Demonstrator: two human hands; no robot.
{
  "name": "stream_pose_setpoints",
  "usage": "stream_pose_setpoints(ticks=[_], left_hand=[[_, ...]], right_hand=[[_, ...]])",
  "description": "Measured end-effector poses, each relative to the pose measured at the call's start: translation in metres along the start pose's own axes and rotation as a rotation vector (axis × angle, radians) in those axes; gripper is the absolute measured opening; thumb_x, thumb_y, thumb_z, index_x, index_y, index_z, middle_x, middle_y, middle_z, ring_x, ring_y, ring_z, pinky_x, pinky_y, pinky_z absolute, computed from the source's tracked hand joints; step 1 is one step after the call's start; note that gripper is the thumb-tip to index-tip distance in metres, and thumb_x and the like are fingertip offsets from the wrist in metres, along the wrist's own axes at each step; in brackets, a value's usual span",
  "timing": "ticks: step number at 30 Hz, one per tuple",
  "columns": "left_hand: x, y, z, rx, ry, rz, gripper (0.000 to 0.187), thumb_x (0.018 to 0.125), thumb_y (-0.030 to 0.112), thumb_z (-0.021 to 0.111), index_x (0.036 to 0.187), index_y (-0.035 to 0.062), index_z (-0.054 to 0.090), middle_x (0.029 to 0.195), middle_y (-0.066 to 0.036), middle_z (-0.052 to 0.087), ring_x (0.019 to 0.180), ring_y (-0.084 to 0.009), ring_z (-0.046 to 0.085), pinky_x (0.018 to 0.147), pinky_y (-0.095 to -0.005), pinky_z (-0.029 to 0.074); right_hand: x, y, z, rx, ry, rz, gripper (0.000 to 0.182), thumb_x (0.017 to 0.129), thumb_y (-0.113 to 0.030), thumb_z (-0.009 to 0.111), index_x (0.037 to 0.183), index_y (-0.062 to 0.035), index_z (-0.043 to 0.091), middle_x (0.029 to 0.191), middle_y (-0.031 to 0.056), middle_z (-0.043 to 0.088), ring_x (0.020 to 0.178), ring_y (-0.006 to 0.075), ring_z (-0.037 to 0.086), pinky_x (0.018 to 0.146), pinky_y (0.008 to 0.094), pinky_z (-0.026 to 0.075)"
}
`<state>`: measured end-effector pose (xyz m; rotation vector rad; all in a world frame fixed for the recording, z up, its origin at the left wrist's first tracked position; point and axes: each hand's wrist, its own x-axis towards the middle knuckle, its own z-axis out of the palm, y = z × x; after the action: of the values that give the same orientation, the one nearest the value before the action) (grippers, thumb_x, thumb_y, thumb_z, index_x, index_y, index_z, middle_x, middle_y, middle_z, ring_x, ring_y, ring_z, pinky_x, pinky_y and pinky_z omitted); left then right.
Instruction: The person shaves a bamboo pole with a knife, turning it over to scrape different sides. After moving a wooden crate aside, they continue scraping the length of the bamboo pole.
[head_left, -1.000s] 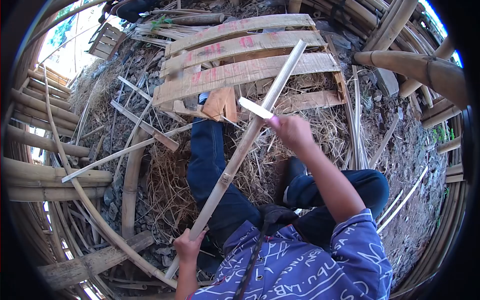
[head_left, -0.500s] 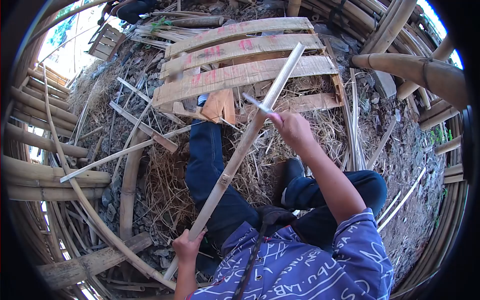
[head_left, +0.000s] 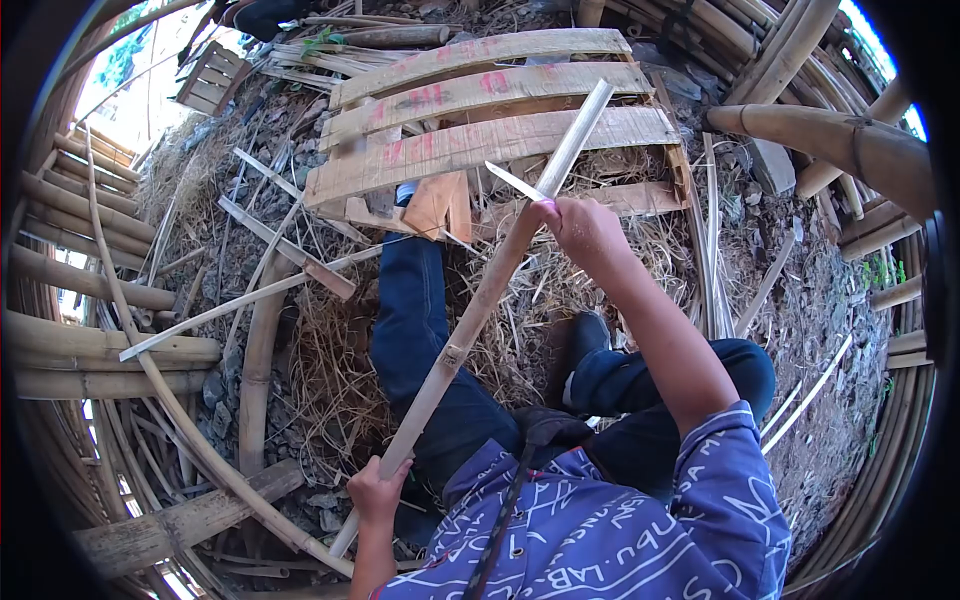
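A long split bamboo strip (head_left: 462,335) slants across my lap, its upper part pale and its lower part browner. Near its lower end my left hand (head_left: 378,490) is closed around it. My right hand (head_left: 585,232) grips a knife whose handle is mostly hidden in the fist. The knife's blade (head_left: 515,182) lies across the strip, pointing up and left. The strip's far end passes over a wooden slatted pallet (head_left: 490,135) with red marks on its boards.
Straw (head_left: 335,370) and thin bamboo slivers litter the ground around my legs. Bamboo poles (head_left: 110,340) are stacked at the left, and a thick bamboo pole (head_left: 830,140) juts in from the right. A small wooden crate (head_left: 213,80) stands at the upper left.
The knife blade is sharper in view and sits slightly higher along the strip, with my right hand shifted a little. My left hand keeps its hold at about the same spot.
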<state>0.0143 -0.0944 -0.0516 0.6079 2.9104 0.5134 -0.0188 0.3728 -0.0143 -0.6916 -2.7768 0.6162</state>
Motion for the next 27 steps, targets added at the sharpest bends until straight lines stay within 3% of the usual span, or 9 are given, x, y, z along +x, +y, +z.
stream_pose_setpoints(ticks=[3,6,15,17,18,20,21,25,27], left_hand=[[0.002,0.001,-0.001,0.015,0.005,-0.005,0.054,0.068,0.048,0.077,0.064,0.0021,0.049,0.057,-0.021,0.053,0.059,-0.0438,0.055,0.050,-0.0461,0.042],[0.003,0.002,-0.001,0.017,0.009,-0.016,0.053,0.069,0.048,0.077,0.063,0.0025,0.050,0.056,-0.021,0.053,0.059,-0.0435,0.055,0.051,-0.0463,0.042],[-0.007,0.004,0.011,-0.083,-0.008,-0.066,0.049,0.066,0.041,0.081,0.062,0.0023,0.050,0.053,-0.018,0.054,0.054,-0.0398,0.056,0.047,-0.0411,0.043],[-0.006,0.007,0.011,-0.218,-0.166,-0.172,0.039,0.071,0.033,0.080,0.068,0.0008,0.059,0.054,-0.013,0.058,0.047,-0.0302,0.058,0.045,-0.0356,0.043],[-0.006,0.006,0.012,-0.220,-0.162,-0.170,0.039,0.071,0.033,0.080,0.068,0.0008,0.059,0.054,-0.013,0.058,0.047,-0.0302,0.058,0.045,-0.0356,0.043],[-0.007,0.004,0.014,-0.650,-0.489,-0.445,0.030,0.076,0.027,0.078,0.079,-0.0002,0.066,0.057,-0.005,0.060,0.046,-0.0143,0.057,0.044,-0.0285,0.041],[-0.006,0.008,0.007,-0.677,-0.590,-0.473,0.023,0.083,0.022,0.072,0.087,-0.0004,0.068,0.060,0.001,0.057,0.050,-0.0041,0.051,0.044,-0.0227,0.038],[-0.006,-0.002,0.008,-0.896,-0.710,-0.607,0.021,0.088,0.020,0.066,0.087,0.0000,0.067,0.059,0.003,0.052,0.051,-0.0052,0.046,0.046,-0.0216,0.035],[-0.005,-0.007,0.008,-1.025,-0.906,-0.692,0.022,0.093,0.020,0.059,0.087,0.0000,0.066,0.058,0.004,0.048,0.052,-0.0059,0.043,0.048,-0.0210,0.034]], right_hand=[[-0.006,-0.014,-0.004,-0.001,-0.179,0.033,0.053,0.097,-0.046,0.037,0.081,-0.0033,0.065,0.071,0.0191,0.064,0.068,0.0380,0.065,0.061,0.0480,0.051],[-0.032,-0.024,0.021,0.031,-0.118,-0.114,0.053,0.096,-0.048,0.039,0.078,-0.0039,0.063,0.067,0.0180,0.063,0.065,0.0378,0.064,0.059,0.0478,0.051],[-0.023,-0.007,0.014,0.049,-0.039,-0.011,0.049,0.094,-0.048,0.045,0.075,-0.0060,0.064,0.066,0.0193,0.061,0.065,0.0389,0.062,0.058,0.0473,0.048],[-0.025,-0.006,0.015,0.038,-0.036,-0.023,0.052,0.094,-0.049,0.043,0.076,-0.0059,0.064,0.065,0.0187,0.062,0.065,0.0385,0.063,0.058,0.0472,0.050],[-0.026,-0.005,0.016,0.031,-0.036,-0.030,0.054,0.095,-0.051,0.040,0.078,-0.0058,0.065,0.064,0.0182,0.062,0.064,0.0382,0.064,0.058,0.0472,0.051],[-0.026,-0.003,0.017,0.036,-0.032,-0.025,0.054,0.094,-0.050,0.041,0.078,-0.0051,0.065,0.063,0.0183,0.062,0.064,0.0383,0.064,0.058,0.0473,0.051],[-0.028,-0.003,0.016,0.030,-0.055,-0.015,0.054,0.094,-0.050,0.042,0.077,-0.0049,0.065,0.063,0.0183,0.062,0.064,0.0382,0.064,0.058,0.0473,0.051],[-0.024,0.002,0.006,-0.036,-0.044,-0.009,0.054,0.093,-0.052,0.044,0.074,-0.0053,0.065,0.063,0.0181,0.062,0.064,0.0376,0.063,0.058,0.0470,0.051],[-0.015,0.013,0.002,-0.035,-0.019,0.014,0.054,0.092,-0.052,0.045,0.074,-0.0057,0.065,0.063,0.0178,0.062,0.063,0.0375,0.063,0.058,0.0468,0.051]])
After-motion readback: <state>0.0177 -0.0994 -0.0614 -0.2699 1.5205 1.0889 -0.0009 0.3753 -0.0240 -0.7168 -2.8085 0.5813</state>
